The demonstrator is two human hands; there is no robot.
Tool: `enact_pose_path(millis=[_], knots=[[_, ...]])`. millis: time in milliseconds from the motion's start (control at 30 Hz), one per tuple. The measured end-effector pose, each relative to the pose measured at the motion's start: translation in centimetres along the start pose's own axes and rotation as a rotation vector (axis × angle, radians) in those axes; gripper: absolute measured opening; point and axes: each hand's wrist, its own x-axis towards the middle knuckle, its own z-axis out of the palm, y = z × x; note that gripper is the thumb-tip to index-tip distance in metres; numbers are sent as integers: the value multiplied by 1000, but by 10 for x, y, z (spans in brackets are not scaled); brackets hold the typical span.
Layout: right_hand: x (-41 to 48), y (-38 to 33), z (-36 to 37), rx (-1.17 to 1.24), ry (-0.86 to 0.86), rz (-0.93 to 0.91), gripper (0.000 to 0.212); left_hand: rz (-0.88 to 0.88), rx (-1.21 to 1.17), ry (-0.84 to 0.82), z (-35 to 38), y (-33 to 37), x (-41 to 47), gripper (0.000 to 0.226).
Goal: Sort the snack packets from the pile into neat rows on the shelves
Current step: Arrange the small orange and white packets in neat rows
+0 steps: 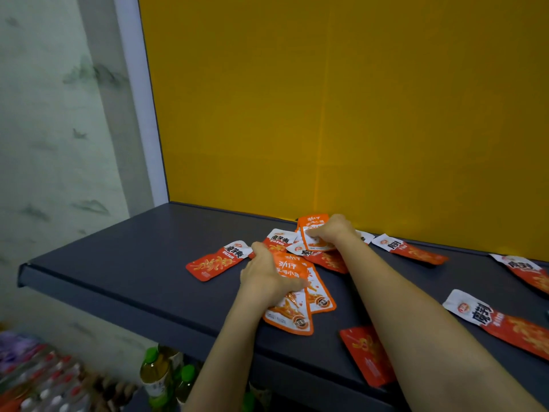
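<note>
Snack packets of orange foil (292, 310), an overlapped pair lying long-axis front to back on the dark grey shelf (118, 263), sit clutched in the left hand (264, 278), while the right hand (329, 230) pinches a third orange packet (312, 226), its top end toward the yellow back panel (326, 114).

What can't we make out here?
Head view:
red packet: partly hidden under the right forearm.
edge packet: cut off by the right frame edge.
orange packets: left hand covers them; count in its grip unclear.
back packet: right hand covers its lower half.
bottles: blurred, labels unreadable.
</note>
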Motion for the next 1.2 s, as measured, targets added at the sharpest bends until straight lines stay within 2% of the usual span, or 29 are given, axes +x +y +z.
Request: enact_pose_path(millis=[100,167,233,400,533,700,1000,1067,1167,1200], knots=[[1,-2,0,7,-15,-40,54,20,-77,36,-4,-3,-3,87],[0,-3,-1,46,-10,-52,51,40,-116,91,-7,-6,-5,87],[0,-3,-3,128,-12,-46,49,43,-184,122,-10,-9,-4,82],[-2,-6,-8,394,58,-116,37,47,-367,85,-16,-17,-7,67],[-11,-8,-17,512,170,-204,32,44,-409,92,-24,-20,-5,69],[-23,-10,-38,545,299,-293,33,19,-391,65,-33,-23,-1,79],[-66,10,-90,935,305,-262,37,-29,-837,44,-43,-23,4,58],[-83,20,-102,983,313,-243,32,-52,-936,16,-43,-20,4,58],[-112,45,-123,1022,338,-244,17,-40,-1019,-60,-38,-7,0,45],[-121,56,-131,1023,355,-227,20,-27,-1030,-98,-35,-1,-2,41]])
